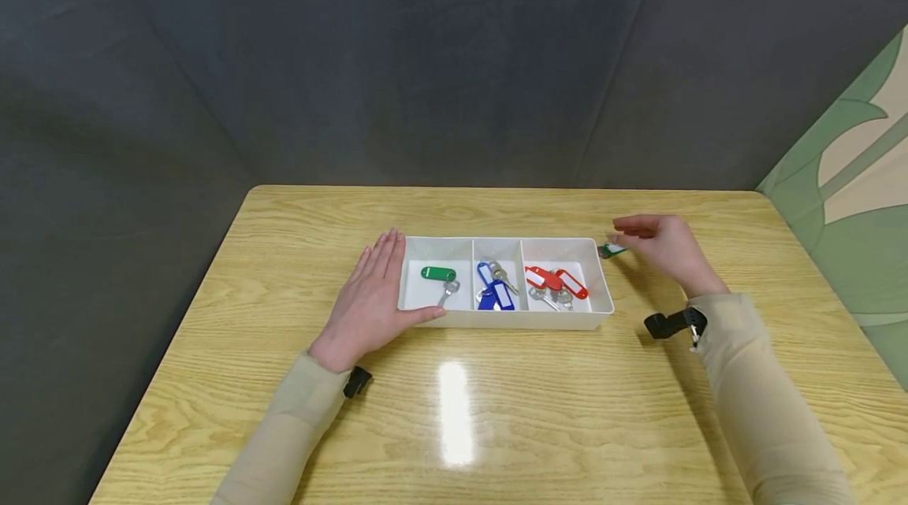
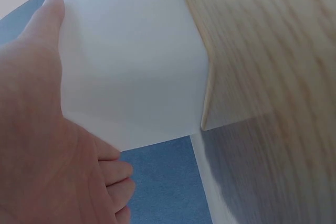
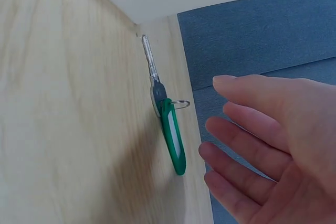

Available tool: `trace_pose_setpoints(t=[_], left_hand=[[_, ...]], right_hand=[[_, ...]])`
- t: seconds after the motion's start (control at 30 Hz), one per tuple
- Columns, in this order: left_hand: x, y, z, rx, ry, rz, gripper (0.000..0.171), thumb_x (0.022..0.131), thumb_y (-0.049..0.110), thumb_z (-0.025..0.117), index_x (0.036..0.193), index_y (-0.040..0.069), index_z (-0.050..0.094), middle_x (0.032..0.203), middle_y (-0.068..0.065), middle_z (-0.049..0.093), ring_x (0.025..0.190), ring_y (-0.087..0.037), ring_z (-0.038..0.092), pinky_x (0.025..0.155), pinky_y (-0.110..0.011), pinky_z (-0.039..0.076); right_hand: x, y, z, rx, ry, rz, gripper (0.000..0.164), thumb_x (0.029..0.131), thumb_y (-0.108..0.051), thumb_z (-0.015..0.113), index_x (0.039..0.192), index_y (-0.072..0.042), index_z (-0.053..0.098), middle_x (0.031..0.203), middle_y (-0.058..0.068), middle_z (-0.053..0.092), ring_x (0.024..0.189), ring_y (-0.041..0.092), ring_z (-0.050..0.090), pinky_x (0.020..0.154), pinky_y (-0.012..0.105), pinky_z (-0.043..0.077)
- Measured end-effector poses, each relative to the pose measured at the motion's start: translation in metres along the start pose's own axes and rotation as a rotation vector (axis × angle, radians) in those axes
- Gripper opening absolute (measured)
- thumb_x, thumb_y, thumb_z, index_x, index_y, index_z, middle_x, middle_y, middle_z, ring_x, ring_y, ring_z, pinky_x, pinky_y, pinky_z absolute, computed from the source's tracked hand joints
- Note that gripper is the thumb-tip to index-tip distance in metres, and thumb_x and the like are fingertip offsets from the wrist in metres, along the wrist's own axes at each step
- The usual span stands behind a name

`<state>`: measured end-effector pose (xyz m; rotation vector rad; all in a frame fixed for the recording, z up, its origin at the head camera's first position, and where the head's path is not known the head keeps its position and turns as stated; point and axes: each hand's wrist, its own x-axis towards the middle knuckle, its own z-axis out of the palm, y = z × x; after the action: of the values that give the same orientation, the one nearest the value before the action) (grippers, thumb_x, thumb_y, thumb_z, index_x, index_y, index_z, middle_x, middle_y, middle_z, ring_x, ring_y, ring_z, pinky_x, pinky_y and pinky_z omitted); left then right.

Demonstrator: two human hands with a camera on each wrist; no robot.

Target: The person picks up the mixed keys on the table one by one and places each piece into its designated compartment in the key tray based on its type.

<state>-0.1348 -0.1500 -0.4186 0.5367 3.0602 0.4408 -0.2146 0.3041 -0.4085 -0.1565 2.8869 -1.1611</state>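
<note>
A white tray (image 1: 511, 321) with three compartments lies on the wooden table. My left hand (image 1: 372, 304) rests against its left end, fingers straight, thumb along the front wall; the left wrist view shows the tray's wall (image 2: 134, 77) beside the palm. In the left compartment is a key with a green tag (image 1: 437, 273). Keys with blue tags (image 1: 503, 295) fill the middle one, and keys with red tags (image 1: 571, 284) the right one. Another green tag (image 3: 174, 137) with a key (image 3: 150, 59) lies on the table beyond the tray's right end. Above it, apart, hovers my right hand (image 1: 670, 249), fingers loosely bent, holding nothing.
The wooden table (image 1: 567, 410) has a far edge just behind the tray. A dark cloth (image 1: 426, 64) hangs behind it, and a green leaf-patterned surface (image 1: 872, 253) stands at the right. Black wrist cameras (image 1: 667, 325) sit on both wrists.
</note>
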Motion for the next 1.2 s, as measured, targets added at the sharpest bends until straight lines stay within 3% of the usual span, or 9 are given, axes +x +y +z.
trace_pose_setpoints(t=[0.23,0.6,0.97,1.2], left_hand=[[0.0,0.0,0.0,0.0,0.001,0.0,0.128,0.08,0.093,0.04,0.162,0.002,0.003,0.169,-0.014,0.001,0.154,-0.025,-0.001,0.123,-0.036,-0.001],[0.0,0.0,0.0,0.001,-0.008,-0.004,0.129,0.079,0.093,0.038,0.162,0.002,0.002,0.169,-0.014,0.0,0.154,-0.025,-0.002,0.123,-0.036,-0.002],[0.0,0.0,0.0,0.0,-0.01,-0.003,0.128,0.08,0.093,0.039,0.162,0.002,0.002,0.169,-0.014,0.0,0.154,-0.025,-0.002,0.123,-0.036,-0.002],[0.0,0.001,0.0,0.0,-0.009,-0.004,0.129,0.079,0.093,0.039,0.163,0.002,0.003,0.169,-0.013,0.0,0.154,-0.024,-0.002,0.123,-0.036,-0.002]], right_hand=[[-0.001,0.001,0.002,-0.023,-0.038,0.013,0.042,0.096,-0.024,0.074,0.128,0.003,0.069,0.122,0.02,0.069,0.102,0.03,0.066,0.072,0.014,0.047],[-0.001,0.005,0.005,-0.045,-0.069,0.013,0.04,0.095,-0.021,0.075,0.127,0.002,0.069,0.125,0.021,0.068,0.108,0.033,0.065,0.074,0.013,0.046],[0.002,0.008,0.012,-0.078,-0.07,0.0,0.037,0.093,-0.017,0.078,0.124,0.001,0.072,0.123,0.022,0.069,0.106,0.033,0.058,0.088,0.045,0.046],[0.002,0.009,0.013,-0.112,-0.095,0.002,0.039,0.091,-0.022,0.081,0.122,0.001,0.073,0.118,0.021,0.071,0.101,0.029,0.065,0.083,0.036,0.05]])
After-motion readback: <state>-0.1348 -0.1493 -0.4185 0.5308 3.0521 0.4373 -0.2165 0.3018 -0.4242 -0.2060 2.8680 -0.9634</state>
